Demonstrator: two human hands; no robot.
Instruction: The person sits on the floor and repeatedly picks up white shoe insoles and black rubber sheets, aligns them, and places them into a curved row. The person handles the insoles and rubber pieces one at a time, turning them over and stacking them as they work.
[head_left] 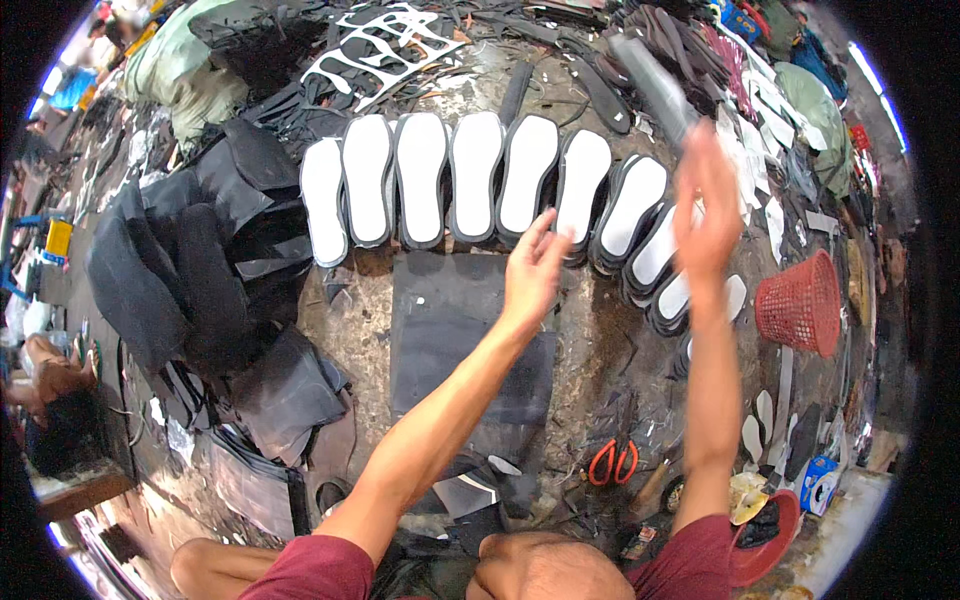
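An arc of white-topped insoles point(475, 175) with black layers beneath spreads across the floor before me. My left hand point(533, 275) is open, its fingers apart, just on the near side of the insoles right of the middle; nothing shows in it. My right hand point(708, 210) is raised over the right end of the arc and smeared by motion. At its fingertips is a long, dark grey sole point(650, 82), badly blurred, which it seems to grip. Below my left hand lies a flat black square sheet point(470, 340).
Black sheet material point(190, 260) is heaped at left. White cut-out scraps point(385, 50) and dark soles point(600, 95) lie at the far side. Scissors with orange handles point(612, 462), a red basket point(798, 303) and a red bowl point(770, 545) are on the right.
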